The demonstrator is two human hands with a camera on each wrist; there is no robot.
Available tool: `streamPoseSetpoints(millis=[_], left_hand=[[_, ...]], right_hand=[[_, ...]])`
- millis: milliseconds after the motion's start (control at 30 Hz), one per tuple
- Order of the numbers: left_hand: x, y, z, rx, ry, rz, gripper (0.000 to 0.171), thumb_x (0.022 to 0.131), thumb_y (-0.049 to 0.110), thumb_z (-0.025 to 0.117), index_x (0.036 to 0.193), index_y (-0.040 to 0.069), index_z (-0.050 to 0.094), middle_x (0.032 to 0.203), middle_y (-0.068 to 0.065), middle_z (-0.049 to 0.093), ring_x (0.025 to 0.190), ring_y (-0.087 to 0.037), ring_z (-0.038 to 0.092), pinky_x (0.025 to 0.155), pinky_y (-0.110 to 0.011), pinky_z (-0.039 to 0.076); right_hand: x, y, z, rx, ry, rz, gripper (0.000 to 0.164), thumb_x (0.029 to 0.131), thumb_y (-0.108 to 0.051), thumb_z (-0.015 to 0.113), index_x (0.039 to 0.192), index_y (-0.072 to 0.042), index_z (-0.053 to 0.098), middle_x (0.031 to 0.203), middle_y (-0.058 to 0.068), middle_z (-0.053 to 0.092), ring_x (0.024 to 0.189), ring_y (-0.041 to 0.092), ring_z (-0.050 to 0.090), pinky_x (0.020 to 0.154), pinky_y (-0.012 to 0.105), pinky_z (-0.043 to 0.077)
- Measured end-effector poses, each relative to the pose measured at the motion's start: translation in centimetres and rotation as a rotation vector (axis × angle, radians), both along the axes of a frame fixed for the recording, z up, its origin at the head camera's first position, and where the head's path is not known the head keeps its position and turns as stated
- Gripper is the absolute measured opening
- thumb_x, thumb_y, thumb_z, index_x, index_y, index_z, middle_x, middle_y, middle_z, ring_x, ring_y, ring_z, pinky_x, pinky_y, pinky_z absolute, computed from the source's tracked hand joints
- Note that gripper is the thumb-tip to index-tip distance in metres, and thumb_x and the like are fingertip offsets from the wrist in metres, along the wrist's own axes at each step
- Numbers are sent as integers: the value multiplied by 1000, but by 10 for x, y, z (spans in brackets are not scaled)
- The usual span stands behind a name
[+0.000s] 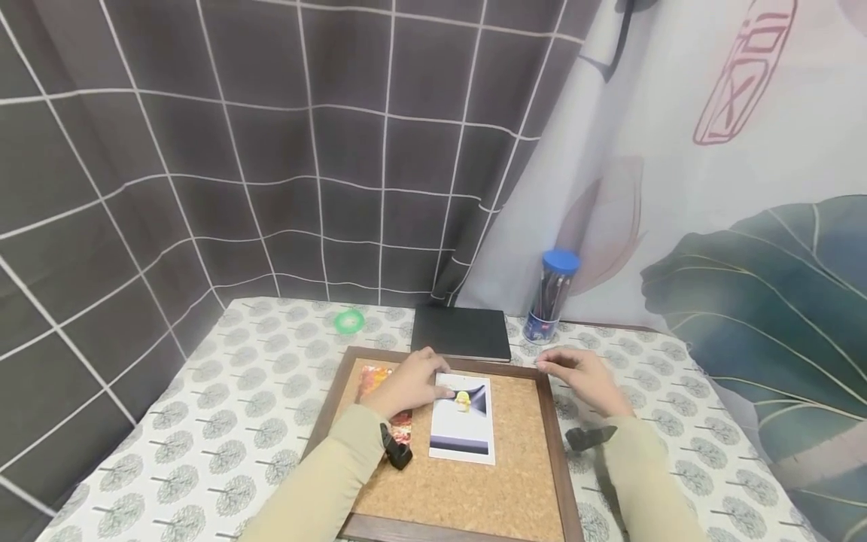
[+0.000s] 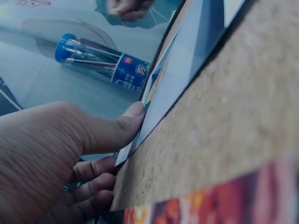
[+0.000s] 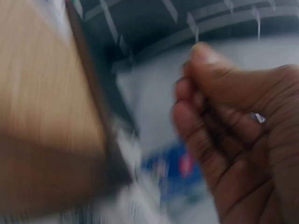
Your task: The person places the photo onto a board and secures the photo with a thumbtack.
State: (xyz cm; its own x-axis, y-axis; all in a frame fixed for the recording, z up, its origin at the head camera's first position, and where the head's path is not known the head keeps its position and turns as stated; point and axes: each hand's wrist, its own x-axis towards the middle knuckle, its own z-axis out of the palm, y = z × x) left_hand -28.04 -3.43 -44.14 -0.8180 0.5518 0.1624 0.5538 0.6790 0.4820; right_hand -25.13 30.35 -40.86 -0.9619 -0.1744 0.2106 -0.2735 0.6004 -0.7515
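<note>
- The left hand (image 1: 409, 382) gripped nothing in a fist; its thumb lay extended, pressing on the upper left part of a white-bordered card (image 1: 463, 429), while its other fingers rested at the far edge of the board.
- That card, showing a small yellow figure, lay on the cork board (image 1: 524, 459), right of an orange-red picture (image 1: 371, 378) partly hidden by the left arm.
- The right hand (image 1: 585, 379) was near the board's far right corner, fingers bent and thumb close to the fingertips (a small shiny bit showed near its palm, too blurred to name); whether it gripped anything, I could not tell.
- Beyond the board lay a flat black object (image 1: 460, 333), with a blue-lidded tub (image 1: 550, 293) of slender sticks to its right and a green ring (image 1: 337, 323) to its left.
</note>
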Motion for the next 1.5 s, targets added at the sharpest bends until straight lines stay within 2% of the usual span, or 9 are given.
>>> streamPoseSetpoints(millis=[33, 133, 333, 500, 633, 900, 1133, 1267, 1500], left_hand=[[1, 0, 0, -1, -6, -1, 39, 88, 39, 77, 116, 13, 70, 109, 0, 57, 105, -20, 55, 95, -40, 49], [0, 0, 0, -7, 10, -9, 40, 87, 39, 78, 115, 13, 70, 107, 0, 57, 103, -20, 56, 94, -40, 50], [-3, 3, -1, -30, 28, -18, 40, 85, 41, 79, 114, 14, 70, 106, 2, 57, 102, -18, 56, 93, -37, 50], [-3, 8, 0, -17, -1, -28, 40, 86, 40, 79, 114, 13, 69, 107, 1, 56, 101, -17, 55, 93, -36, 50], [-3, 10, 2, 5, -15, -38, 40, 86, 38, 79, 114, 12, 69, 108, 0, 56, 101, -18, 55, 93, -36, 49], [-4, 7, 2, 6, -31, -17, 39, 87, 39, 78, 114, 14, 68, 109, 1, 56, 104, -17, 56, 94, -36, 49], [-2, 3, -2, 5, -25, -15, 36, 86, 38, 80, 110, 14, 68, 105, 0, 55, 100, -18, 56, 90, -37, 50], [-1, 3, -2, -3, -37, -8, 37, 86, 38, 79, 111, 14, 67, 107, 0, 55, 101, -17, 56, 92, -36, 50], [-2, 3, -2, -10, -55, -2, 39, 87, 39, 78, 114, 14, 67, 109, 0, 55, 103, -18, 56, 93, -37, 50]], right_hand=[[0, -10, 6, 2, 1, 42, 18, 94, -26, 73, 105, -13, 75, 107, 1, 74, 99, 13, 66, 88, 29, 51], [-5, -43, 19, 4, 8, 154, 13, 93, -18, 73, 103, -9, 74, 101, 2, 74, 96, 16, 67, 87, 29, 52], [-31, -88, 2, 27, -32, 338, 11, 94, -23, 71, 98, -12, 73, 91, -1, 71, 87, 16, 65, 81, 31, 52], [-40, -96, -26, 95, -63, 322, 7, 95, -24, 70, 93, -17, 71, 85, -6, 68, 80, 11, 61, 75, 27, 49], [-40, -91, -36, 105, -46, 294, 5, 95, -22, 70, 92, -18, 70, 84, -7, 66, 78, 12, 59, 72, 27, 48], [-42, -88, -41, 103, -3, 343, 8, 96, -27, 69, 95, -20, 71, 89, -8, 63, 80, 12, 57, 72, 26, 48], [-45, -89, -51, 93, 40, 437, 5, 95, -18, 69, 93, -20, 73, 95, -6, 62, 88, 12, 53, 76, 26, 46], [-46, -90, -52, 120, 50, 426, 4, 95, -18, 70, 92, -20, 73, 95, -8, 61, 89, 12, 53, 79, 27, 46], [-45, -96, -49, 208, 141, 386, 4, 94, -18, 71, 90, -19, 73, 89, -12, 59, 85, 9, 53, 77, 29, 47]])
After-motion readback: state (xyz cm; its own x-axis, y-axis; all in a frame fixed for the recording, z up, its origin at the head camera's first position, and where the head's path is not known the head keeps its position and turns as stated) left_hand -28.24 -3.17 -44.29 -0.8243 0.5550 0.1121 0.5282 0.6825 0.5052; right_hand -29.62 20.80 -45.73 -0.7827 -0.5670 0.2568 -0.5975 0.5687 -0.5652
